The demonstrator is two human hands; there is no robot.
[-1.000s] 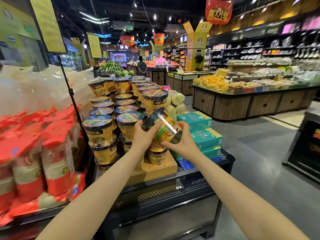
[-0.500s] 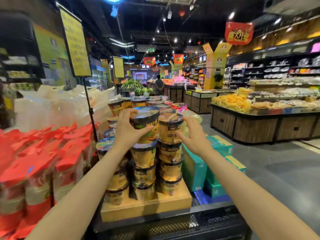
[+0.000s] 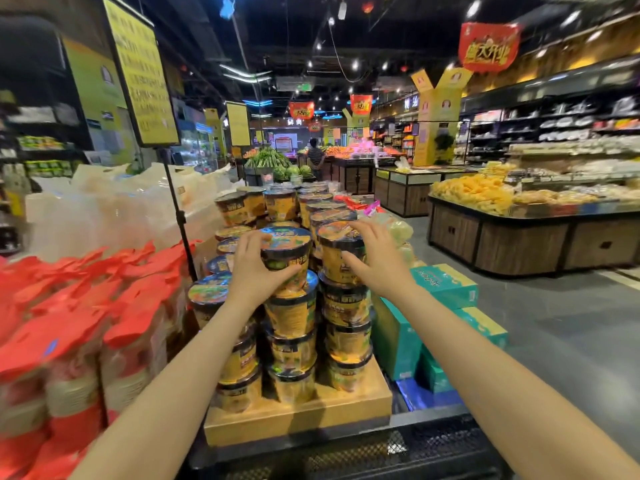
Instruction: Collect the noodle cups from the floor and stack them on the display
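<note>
Placement is the step in hand: the left hand [image 3: 254,271] has thumb and fingers wrapped round a noodle cup [image 3: 287,252] and holds it on top of the middle front column of the display, its base on or just above the cup beneath; contact cannot be confirmed. The right hand [image 3: 372,259] is on the cup beside it [image 3: 337,249], atop the column to the right of the held cup, fingers spread over its lid and thumb against its side, apparently steadying it.

Judging from this, the next move calls for seating the held cup squarely, letting go without nudging the column, then returning to the floor for any remaining cups, none of which are in view.

Counting: four cups show in the middle column including the held one, four in the right column, and at least three left of the held cup. Further rows behind blur together. All stand on one wooden base [image 3: 298,417]; three teal boxes [image 3: 446,285] sit right of the held cup.
</note>
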